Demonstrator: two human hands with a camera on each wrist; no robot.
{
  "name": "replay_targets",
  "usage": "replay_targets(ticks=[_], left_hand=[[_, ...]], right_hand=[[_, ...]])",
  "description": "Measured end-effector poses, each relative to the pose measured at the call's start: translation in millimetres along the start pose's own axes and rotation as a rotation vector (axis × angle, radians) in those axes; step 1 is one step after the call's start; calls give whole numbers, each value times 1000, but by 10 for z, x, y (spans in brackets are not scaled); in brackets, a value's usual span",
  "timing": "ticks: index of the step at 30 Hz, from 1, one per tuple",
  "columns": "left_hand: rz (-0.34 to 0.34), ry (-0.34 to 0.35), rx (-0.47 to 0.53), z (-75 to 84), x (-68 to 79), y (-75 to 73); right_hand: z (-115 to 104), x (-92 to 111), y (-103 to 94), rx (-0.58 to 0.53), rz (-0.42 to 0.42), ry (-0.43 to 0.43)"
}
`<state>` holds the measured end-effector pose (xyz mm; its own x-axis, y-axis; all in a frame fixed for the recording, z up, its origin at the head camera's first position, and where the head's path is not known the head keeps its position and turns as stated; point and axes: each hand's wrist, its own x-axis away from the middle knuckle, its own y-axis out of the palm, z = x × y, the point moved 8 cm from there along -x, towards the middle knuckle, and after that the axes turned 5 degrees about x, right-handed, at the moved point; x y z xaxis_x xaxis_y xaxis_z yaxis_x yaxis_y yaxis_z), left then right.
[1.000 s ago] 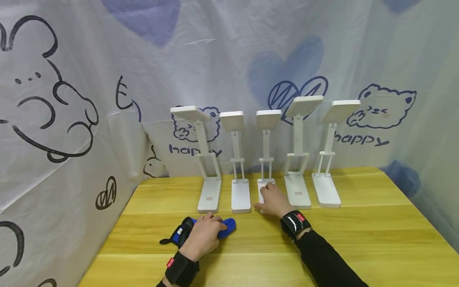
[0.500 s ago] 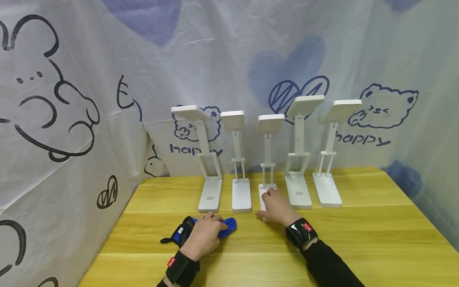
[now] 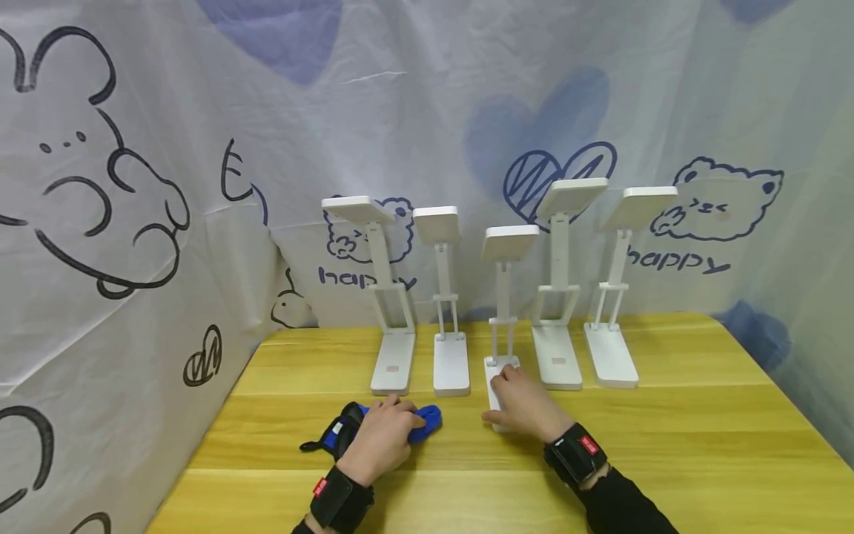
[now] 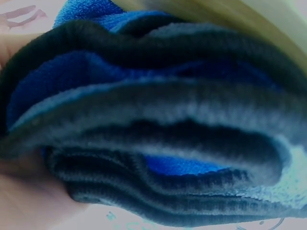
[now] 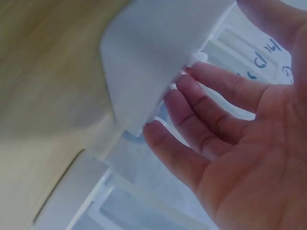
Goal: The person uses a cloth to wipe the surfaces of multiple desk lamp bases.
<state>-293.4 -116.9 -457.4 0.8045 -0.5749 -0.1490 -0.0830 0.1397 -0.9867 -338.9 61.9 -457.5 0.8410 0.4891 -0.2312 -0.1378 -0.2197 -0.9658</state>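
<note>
Near the front of the wooden table, my left hand [image 3: 379,439] grips a folded blue towel [image 3: 428,424] with black edging. Close up in the left wrist view, the layers of the towel [image 4: 144,108] bunch up beside the thumb and fingers. My right hand [image 3: 525,403] grips the base of a white folding phone stand [image 3: 503,289], the middle one of the row, which stands upright and forward of its neighbours. In the right wrist view, fingertips [image 5: 154,128] press along one edge of the stand's base [image 5: 148,48], with the thumb towards its other end.
Two white phone stands stand to the left, a tall one [image 3: 392,362] and a shorter one [image 3: 451,363]. To the right are another tall one [image 3: 557,356] and a shorter one [image 3: 610,354]. Behind the table [image 3: 694,415] hangs a printed cloth backdrop [image 3: 427,96].
My right hand has drawn the middle phone stand towards me along the table, out of line with the others. The left hand and the towel have stayed in place.
</note>
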Motion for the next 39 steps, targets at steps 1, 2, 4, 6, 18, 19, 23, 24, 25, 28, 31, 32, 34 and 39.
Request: replay_targets(ticks=[1,2,4,6,18,19,23,24,25,28,31,32,34,39], left_hand=[[0,0,0,1,0,-3],[-2,-1,-2,1,0,-2],[-3,-1,-8,1,1,-1],[-3,1,-8,4,4,-5],[-5,-4,0,0,3,-3],[-7,-3,3,0,3,1],[-8,4,2,2,0,11],[-5,7,0,2,-2,10],[-4,8,-2,3,-6,11],[-2,7,-10,3,-12,9],[-5,2,-13,5,-12,13],[-7,-1,-14,5,-10,15],[-13,-6,-15,4,-8,22],[-26,-5,-15,3,-2,34]], right_hand=[[-13,11,-5,2,2,-6],[-28,21,-12,5,4,-12],[-57,37,-15,5,-4,-24],[-81,52,-16,-4,-19,-29],[-61,100,-80,-173,-25,-24],[-29,99,-95,-205,-15,-1],[160,95,-265,-282,124,132],[216,99,-332,-289,184,168],[270,108,-401,-297,251,201],[405,154,-599,-322,463,269],[463,196,-710,-359,615,278],[468,201,-728,-365,649,273],[464,196,-727,-381,682,260],[439,148,-661,-445,664,223]])
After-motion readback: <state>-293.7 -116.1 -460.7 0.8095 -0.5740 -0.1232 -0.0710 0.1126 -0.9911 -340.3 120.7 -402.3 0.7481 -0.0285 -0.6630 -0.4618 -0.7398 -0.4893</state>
